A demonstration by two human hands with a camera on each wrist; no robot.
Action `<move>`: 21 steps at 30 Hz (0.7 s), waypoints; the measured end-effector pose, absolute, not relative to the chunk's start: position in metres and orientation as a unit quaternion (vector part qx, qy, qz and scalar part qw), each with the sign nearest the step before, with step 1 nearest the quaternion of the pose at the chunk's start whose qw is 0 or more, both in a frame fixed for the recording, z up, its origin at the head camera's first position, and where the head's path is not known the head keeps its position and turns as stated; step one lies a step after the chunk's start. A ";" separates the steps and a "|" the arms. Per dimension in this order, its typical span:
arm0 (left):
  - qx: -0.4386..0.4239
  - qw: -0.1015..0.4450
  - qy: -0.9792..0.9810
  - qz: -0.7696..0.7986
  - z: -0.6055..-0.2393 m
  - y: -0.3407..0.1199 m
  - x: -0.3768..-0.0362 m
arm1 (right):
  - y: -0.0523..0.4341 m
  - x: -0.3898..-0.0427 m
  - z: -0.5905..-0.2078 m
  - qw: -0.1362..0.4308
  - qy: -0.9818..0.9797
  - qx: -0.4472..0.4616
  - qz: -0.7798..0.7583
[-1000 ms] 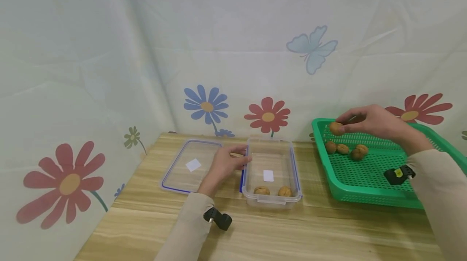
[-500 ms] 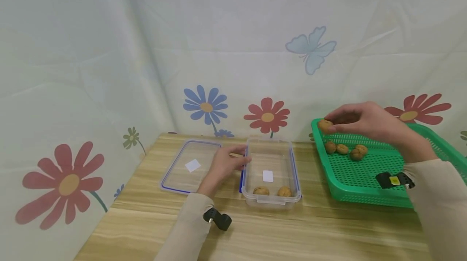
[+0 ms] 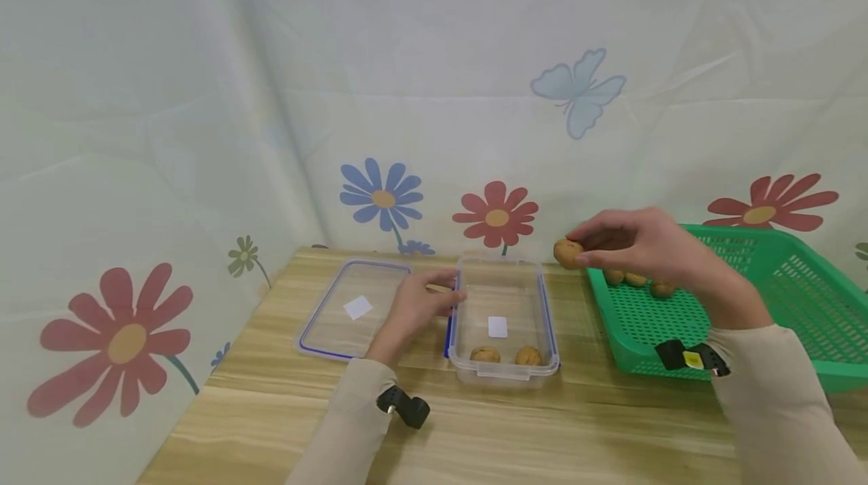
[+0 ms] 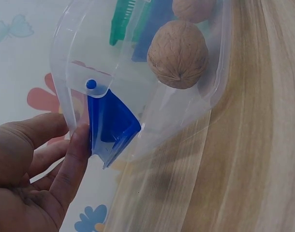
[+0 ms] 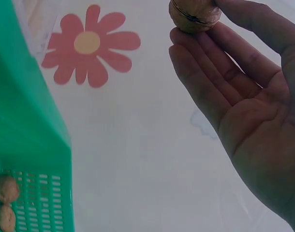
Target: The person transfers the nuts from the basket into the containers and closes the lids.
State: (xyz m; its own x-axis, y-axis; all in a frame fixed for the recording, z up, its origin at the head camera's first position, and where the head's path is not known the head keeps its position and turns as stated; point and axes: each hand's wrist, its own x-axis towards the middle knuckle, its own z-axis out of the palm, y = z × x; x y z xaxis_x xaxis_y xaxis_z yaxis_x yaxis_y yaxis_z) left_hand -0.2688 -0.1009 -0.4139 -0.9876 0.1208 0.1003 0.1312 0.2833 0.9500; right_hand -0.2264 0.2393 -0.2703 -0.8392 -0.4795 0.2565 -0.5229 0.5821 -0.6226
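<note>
1. between the green basket (image 3: 780,304) and the clear plastic container (image 3: 503,274), above the wooden table (image 3: 556,425), we see the right hand (image 3: 644,244) holding a walnut (image 3: 567,252) in the air.
2. we see this walnut pinched at the tips of the thumb and fingers; from the right wrist view the other fingers (image 5: 210,82) lie nearly straight and the palm is open below the nut (image 5: 194,14).
3. the walnut hangs just past the basket's left rim, near the container's far right corner but not yet over it, and it touches nothing but the hand.
4. the left hand (image 3: 417,308) rests against the container's left wall; from the left wrist view we see its fingertips (image 4: 77,145) touching the blue side latch (image 4: 111,123), the fingers loosely bent and gripping nothing we can make out.
5. two walnuts lie in the container at its near end, side by side: one to the left (image 3: 485,355), one to the right (image 3: 528,355). a white label (image 3: 498,327) shows on the container's floor behind them.
6. the container's blue-edged lid (image 3: 353,308) lies flat on the table just left of the left hand.
7. in the basket we count three more walnuts (image 3: 634,279) near its far left corner, partly hidden behind the right hand.
8. a flower-and-butterfly printed cloth (image 3: 434,93) hangs behind the table.
</note>
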 end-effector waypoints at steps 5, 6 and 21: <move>-0.079 0.003 -0.801 -0.593 -0.413 -0.101 -0.268 | 0.226 -0.221 -0.278 0.011 -0.872 0.289 0.396; -0.079 0.003 -0.801 -0.593 -0.413 -0.101 -0.268 | 0.223 -0.220 -0.279 0.008 -0.868 0.292 0.401; -0.083 0.004 -0.802 -0.591 -0.410 -0.101 -0.265 | 0.198 -0.217 -0.303 -0.046 -0.851 0.320 0.414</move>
